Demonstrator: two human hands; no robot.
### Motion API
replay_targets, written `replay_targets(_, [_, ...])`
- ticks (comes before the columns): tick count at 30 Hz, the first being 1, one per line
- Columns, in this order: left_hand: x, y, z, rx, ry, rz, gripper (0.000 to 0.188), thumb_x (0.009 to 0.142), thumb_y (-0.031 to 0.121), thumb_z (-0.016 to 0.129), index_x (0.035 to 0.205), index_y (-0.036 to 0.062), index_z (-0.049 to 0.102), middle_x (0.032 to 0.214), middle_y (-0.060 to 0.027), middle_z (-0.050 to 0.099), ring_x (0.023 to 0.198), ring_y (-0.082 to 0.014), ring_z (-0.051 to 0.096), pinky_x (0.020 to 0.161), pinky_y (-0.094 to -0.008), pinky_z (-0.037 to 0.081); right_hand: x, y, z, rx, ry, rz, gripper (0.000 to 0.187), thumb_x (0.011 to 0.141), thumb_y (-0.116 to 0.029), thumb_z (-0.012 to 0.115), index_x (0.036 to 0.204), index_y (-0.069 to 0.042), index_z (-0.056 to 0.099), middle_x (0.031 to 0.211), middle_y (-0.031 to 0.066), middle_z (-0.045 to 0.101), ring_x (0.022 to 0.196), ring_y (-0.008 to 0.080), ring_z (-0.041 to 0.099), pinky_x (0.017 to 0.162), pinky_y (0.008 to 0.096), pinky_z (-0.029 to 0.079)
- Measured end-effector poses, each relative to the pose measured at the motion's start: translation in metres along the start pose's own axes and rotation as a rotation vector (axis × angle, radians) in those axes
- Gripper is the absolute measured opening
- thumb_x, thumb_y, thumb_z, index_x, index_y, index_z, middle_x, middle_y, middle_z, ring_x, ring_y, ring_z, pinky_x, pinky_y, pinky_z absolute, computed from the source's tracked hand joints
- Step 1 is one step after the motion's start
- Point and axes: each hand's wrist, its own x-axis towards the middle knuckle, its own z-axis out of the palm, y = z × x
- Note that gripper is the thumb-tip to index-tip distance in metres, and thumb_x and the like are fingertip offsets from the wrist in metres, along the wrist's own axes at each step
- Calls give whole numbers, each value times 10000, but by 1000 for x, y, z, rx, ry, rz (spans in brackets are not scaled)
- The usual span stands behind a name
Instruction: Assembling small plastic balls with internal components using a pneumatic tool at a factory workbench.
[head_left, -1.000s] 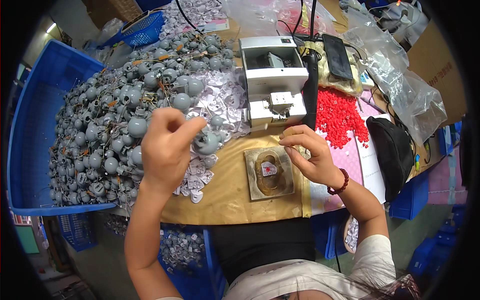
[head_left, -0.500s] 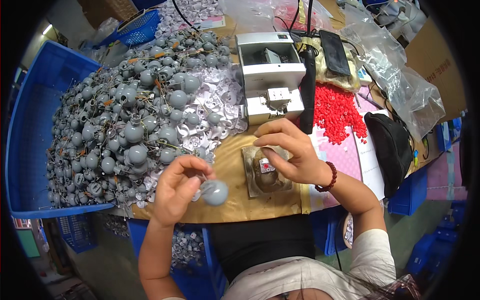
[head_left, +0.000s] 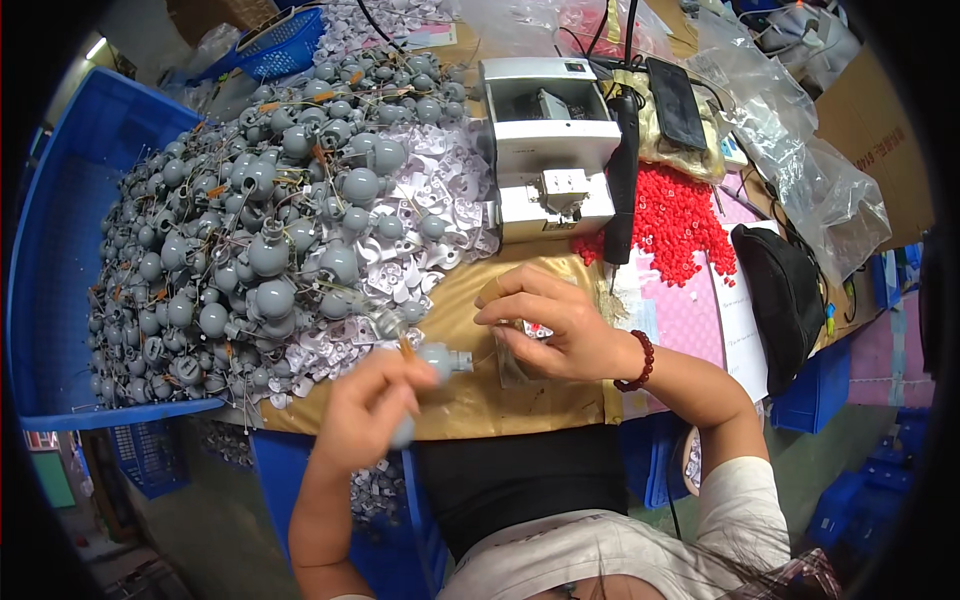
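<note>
My left hand (head_left: 372,405), smeared by motion, is closed on a grey ball-shaped housing (head_left: 434,360) with a paler neck pointing right. A second grey rounded shape (head_left: 403,432) shows under the same hand; whether it is held too I cannot tell. My right hand (head_left: 562,325) curves over a metal block (head_left: 512,372), thumb and forefinger apart. Through that gap shows a small white part with a red centre (head_left: 537,328). The right hand hides most of the block.
Grey ball housings with wires (head_left: 265,255) heap high at the left beside a blue bin (head_left: 60,290). White plastic pieces (head_left: 410,265) lie by them. A white machine (head_left: 555,150), black electric screwdriver (head_left: 622,180), red beads (head_left: 680,225) and black pouch (head_left: 775,300) stand behind and right.
My left hand has moved slightly right and down, and the grey housing in it has turned. The right hand has shifted a little left and lower, covering more of the metal block.
</note>
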Motion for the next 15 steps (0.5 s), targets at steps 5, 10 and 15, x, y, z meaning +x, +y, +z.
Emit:
replay_targets(5, [-1, -12, -9, 222, 333, 40, 175, 937, -46, 533, 1003, -26, 694, 1006, -115, 696, 867, -158, 655, 751, -287, 520, -7, 6, 3, -20, -19, 2, 217, 849, 11, 708, 1061, -37, 709, 1082, 108, 657, 992, 274, 641, 843, 362, 512])
replay_targets(10, [-13, 20, -3, 224, 223, 185, 164, 903, -52, 562, 964, -22, 711, 997, -145, 721, 904, -211, 690, 799, -298, 537, -6, 3, 4, -50, -17, -40, 312, 838, -49, 720, 1145, -51, 665, 1126, 124, 638, 1058, 325, 616, 927, 406, 500])
replay_targets(15, [-6, 46, 29, -87, -190, 228, 166, 924, -13, 561, 969, -1, 720, 979, -132, 724, 882, -188, 683, 794, -291, 536, -1, -14, 11, 220, -91, -106, 461, 877, -136, 731, 1307, -44, 594, 1234, 185, 624, 1176, 361, 590, 1021, 431, 480])
